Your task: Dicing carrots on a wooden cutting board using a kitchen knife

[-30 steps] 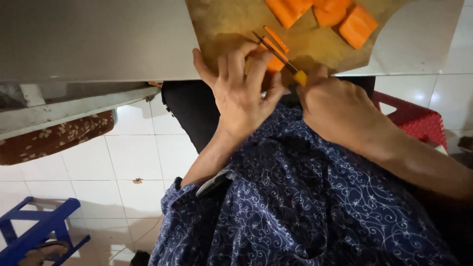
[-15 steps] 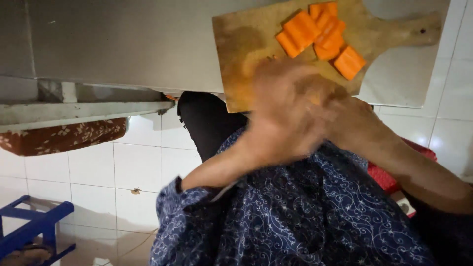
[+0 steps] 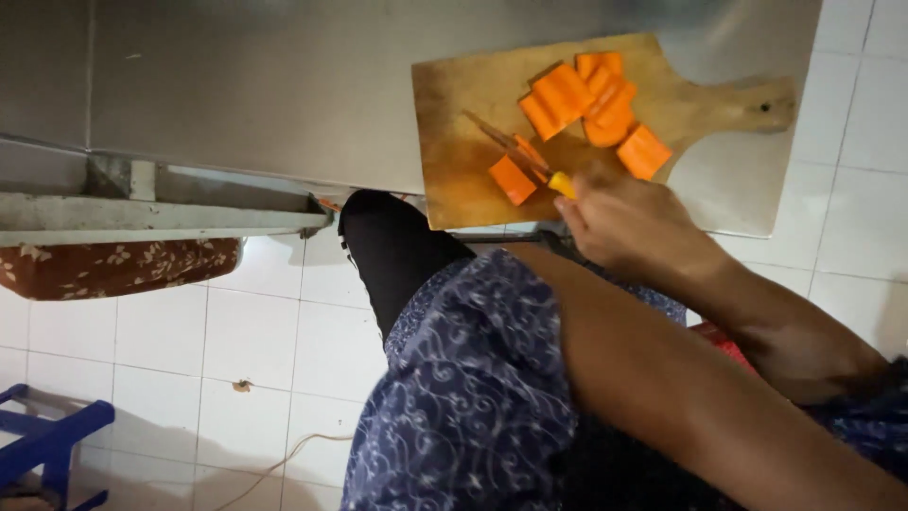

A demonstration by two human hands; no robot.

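A wooden cutting board (image 3: 454, 180) with a handle lies on a steel counter (image 3: 284, 85). Several orange vegetable chunks (image 3: 591, 99) are piled on its far side, and one chunk (image 3: 512, 180) lies apart beside the knife blade. My right hand (image 3: 634, 227) is closed around the yellow handle of a knife (image 3: 530, 159), whose blade rests on the board pointing away to the left. My left forearm (image 3: 681, 378) crosses the foreground toward the lower right. Its hand is out of the picture.
The counter's edge and a metal ledge (image 3: 161, 220) run along the left, with a floral cloth (image 3: 113, 265) under it. Below are white floor tiles (image 3: 246, 350), a blue stool (image 3: 47, 445), a thin cord, and something red (image 3: 724, 343) at my right side.
My left hand has left the board and pulled back out of sight. The view has swung, so the whole board now shows. My right hand still holds the knife.
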